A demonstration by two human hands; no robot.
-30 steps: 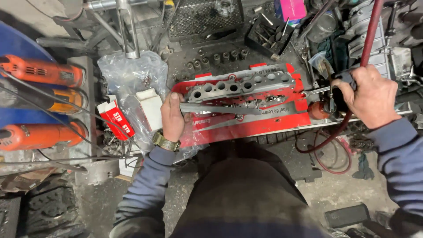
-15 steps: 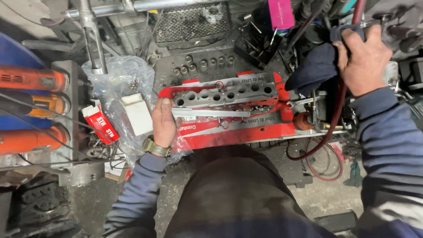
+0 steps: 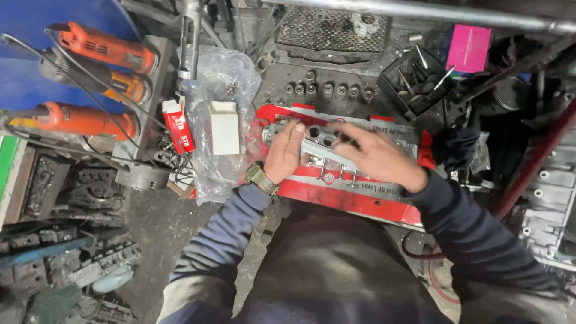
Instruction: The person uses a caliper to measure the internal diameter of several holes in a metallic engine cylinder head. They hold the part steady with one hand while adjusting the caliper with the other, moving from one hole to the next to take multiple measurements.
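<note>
The person's left hand (image 3: 287,151) lies flat on the near end of a long grey metal casting with a row of round holes (image 3: 318,141), fingers spread and pressed onto its top rather than curled around it. The right hand (image 3: 377,157) rests on the same casting just beside the left, palm down, fingers fanned toward the left hand; something dark and thin shows at its fingertips, but whether the fingers pinch it cannot be told, and the motion blur there hides the detail. Both hands cover most of the casting, so only its hole row between and above the fingers can be seen.

The casting sits on a red sheet-metal tray with a printed edge (image 3: 354,198), whose far end disappears under the right sleeve. A wristwatch with a dull metal case (image 3: 260,177) sits on the left wrist.

Just beyond the left hand's outer side lies a crumpled clear plastic bag (image 3: 219,84) holding a white rectangular box (image 3: 225,127), with a small red and white carton (image 3: 178,125) touching its edge. Further out on that side lie three orange angle grinders (image 3: 81,119), partly cut off. Above the right hand stands a pink box (image 3: 468,48).
</note>
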